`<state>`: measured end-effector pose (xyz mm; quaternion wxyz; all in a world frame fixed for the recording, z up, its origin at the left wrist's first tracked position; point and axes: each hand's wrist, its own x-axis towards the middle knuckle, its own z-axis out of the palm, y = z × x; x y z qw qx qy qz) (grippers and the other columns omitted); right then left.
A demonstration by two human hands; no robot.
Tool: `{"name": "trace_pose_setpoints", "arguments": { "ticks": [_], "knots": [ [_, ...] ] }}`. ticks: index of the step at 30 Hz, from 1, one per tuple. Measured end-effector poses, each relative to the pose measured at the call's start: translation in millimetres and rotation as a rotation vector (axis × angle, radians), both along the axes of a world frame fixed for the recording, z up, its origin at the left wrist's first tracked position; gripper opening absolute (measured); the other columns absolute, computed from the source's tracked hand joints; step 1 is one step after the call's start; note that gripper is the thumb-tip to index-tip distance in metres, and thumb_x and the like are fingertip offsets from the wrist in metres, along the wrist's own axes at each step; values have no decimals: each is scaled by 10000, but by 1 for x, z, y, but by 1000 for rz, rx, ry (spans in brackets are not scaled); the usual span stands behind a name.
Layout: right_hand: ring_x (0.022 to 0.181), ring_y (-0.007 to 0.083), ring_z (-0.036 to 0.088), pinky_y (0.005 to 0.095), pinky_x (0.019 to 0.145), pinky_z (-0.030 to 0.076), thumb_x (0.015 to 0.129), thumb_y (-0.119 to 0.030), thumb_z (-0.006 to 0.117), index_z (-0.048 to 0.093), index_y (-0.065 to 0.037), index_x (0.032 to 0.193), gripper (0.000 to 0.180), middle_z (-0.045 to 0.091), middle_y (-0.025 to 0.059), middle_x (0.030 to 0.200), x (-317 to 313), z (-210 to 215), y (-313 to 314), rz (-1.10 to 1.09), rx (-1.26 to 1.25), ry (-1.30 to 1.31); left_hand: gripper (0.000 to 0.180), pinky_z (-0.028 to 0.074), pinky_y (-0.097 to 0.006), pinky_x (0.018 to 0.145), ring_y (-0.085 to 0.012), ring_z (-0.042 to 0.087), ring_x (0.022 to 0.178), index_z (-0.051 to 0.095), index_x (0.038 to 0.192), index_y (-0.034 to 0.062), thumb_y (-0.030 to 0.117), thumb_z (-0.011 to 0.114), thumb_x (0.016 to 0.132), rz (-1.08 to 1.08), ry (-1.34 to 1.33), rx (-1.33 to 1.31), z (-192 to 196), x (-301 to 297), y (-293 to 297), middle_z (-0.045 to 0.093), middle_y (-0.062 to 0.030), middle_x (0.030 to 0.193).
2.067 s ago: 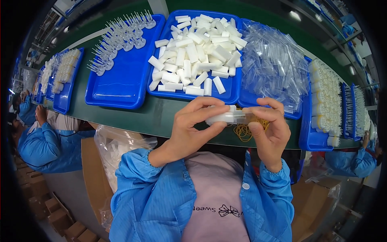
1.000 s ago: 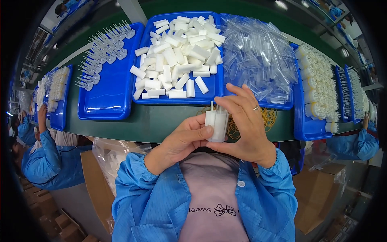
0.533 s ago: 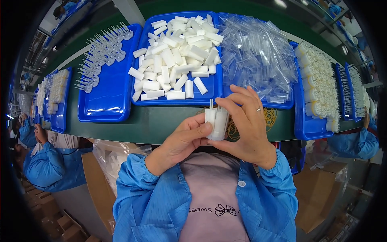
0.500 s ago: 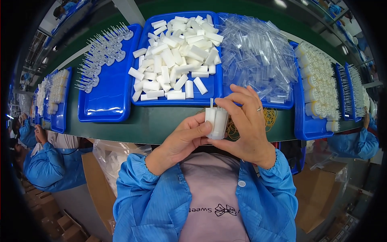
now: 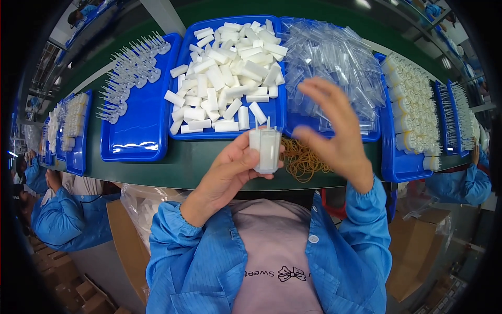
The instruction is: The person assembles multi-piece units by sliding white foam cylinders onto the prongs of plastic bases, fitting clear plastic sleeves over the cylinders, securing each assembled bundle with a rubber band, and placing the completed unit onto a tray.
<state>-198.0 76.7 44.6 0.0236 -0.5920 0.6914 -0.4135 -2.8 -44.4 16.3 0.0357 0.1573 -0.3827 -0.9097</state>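
My left hand [image 5: 232, 165] is closed around a small upright assembly [image 5: 265, 150] of white foam blocks, clear plastic pieces and thin pins that stick up from its top. Its lower part is partly covered by my thumb and fingers. My right hand [image 5: 334, 128], slightly blurred, is in the air with its fingers spread and nothing between them. It is over the front edge of a blue tray heaped with clear plastic sleeves [image 5: 334, 68]. Straight ahead, a blue tray holds a pile of white foam blocks [image 5: 225, 73]. Tan rubber bands [image 5: 306, 161] lie beside the assembly.
At the left, a blue tray [image 5: 133, 138] holds rows of clear pieces with upright pins [image 5: 130, 73]. A blue tray [image 5: 400, 170] at the right holds banded finished assemblies [image 5: 410, 104]. Co-workers in blue sleeves [image 5: 73, 214] sit at both sides. A cardboard box [image 5: 418, 246] stands at lower right.
My right hand has let go of the assembly and moved up and right, its fingers opening. My left hand has shifted slightly left with the assembly. More of the rubber bands show now.
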Motion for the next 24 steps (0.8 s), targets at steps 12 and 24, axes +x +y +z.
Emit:
{"name": "trace_pose_setpoints", "arguments": {
  "ticks": [12,24],
  "knots": [
    [982,238,520,448,915,352,701,-118,719,638,-98,872,190,565,45,1000,-42,-19,-35,-330,280,796,664,463,-292,856,-182,553,1101,390,1392,16,441,568,912,392,64,-643,-9,8,1,530,-110,1281],
    [883,236,554,374,800,395,793,1,591,599,-60,1095,309,564,88,925,-18,18,-14,-149,99,306,514,424,-293,943,-189,546,1115,476,1327,4,258,627,907,357,182,-766,-10,16,5,566,-124,1229]
  ]
}}
